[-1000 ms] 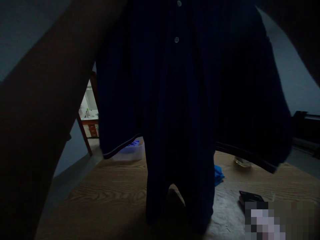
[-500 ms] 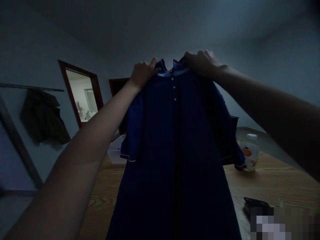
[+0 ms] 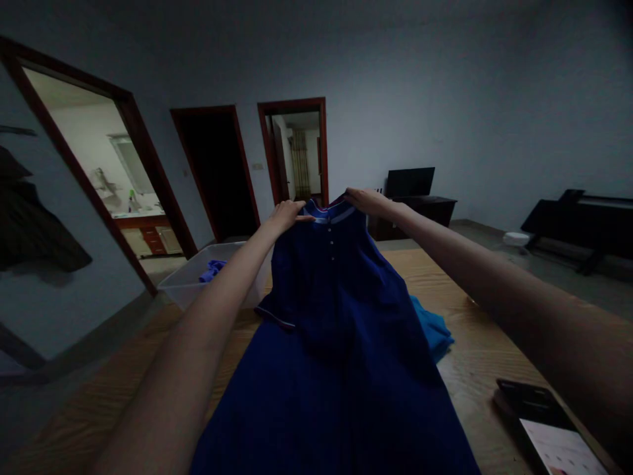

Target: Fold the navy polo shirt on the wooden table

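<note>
A dark blue polo shirt [image 3: 336, 330] with small white buttons stretches from its collar far out in front of me down toward me over the wooden table [image 3: 484, 343]. My left hand [image 3: 285, 215] grips the shirt's left shoulder beside the collar. My right hand [image 3: 363, 198] grips the right shoulder beside the collar. Both arms are held out straight. The shirt's lower part spreads over the table near me.
A clear plastic bin [image 3: 198, 285] with a blue cloth inside stands at the table's far left. A bright blue garment [image 3: 435, 330] lies right of the shirt. A phone [image 3: 548, 422] lies at the near right. Doorways open in the far wall.
My hands have lowered the shirt from high in front of me and carried it forward, so it slopes down onto the table. The view has tilted down and the room behind shows.
</note>
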The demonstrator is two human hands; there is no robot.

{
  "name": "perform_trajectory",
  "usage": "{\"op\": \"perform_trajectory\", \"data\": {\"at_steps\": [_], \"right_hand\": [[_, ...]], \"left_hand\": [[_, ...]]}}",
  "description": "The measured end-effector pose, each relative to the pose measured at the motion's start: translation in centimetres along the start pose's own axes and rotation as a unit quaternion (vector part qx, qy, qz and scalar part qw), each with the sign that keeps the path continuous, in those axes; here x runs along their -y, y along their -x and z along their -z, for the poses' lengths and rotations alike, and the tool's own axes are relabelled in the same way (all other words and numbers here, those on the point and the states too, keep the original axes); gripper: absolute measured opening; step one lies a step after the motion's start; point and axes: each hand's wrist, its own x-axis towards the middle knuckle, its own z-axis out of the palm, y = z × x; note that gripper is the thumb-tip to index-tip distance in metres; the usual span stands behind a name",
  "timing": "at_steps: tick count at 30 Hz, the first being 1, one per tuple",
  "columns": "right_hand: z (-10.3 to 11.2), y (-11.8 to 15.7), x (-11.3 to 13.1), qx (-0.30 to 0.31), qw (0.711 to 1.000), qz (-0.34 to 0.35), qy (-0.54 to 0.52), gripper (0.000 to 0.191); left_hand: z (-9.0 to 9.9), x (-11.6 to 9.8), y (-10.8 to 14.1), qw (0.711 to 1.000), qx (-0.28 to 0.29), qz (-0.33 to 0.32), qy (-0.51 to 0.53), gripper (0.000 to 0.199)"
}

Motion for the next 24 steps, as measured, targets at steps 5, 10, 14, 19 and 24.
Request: {"op": "perform_trajectory", "data": {"at_steps": [5,10,14,19,24], "right_hand": [[-1.7,2.7,0.3,0.031,0.996,-0.02,-0.087,0.036],[-1.9,7.5,1.3,0.144,0.97,0.009,-0.195,0.05],[-4.1,11.3,1.3,0.213,0.951,0.003,-0.225,0.032],[-5.6,13.7,1.6,0.16,0.956,-0.02,-0.246,0.031],[-3.9,13.7,4.6,0.076,0.949,-0.007,-0.307,0.065]], "left_hand": [[-1.4,0.5,2.2,0.995,0.027,-0.031,0.087,0.033],[0.3,-0.8,4.5,0.982,0.026,-0.045,0.184,0.038],[2.5,-2.5,4.8,0.967,0.007,-0.014,0.253,0.036],[5.0,-4.8,4.6,0.944,-0.022,0.037,0.327,0.03],[8.3,-7.6,5.2,0.917,-0.049,0.038,0.394,0.03]]}}
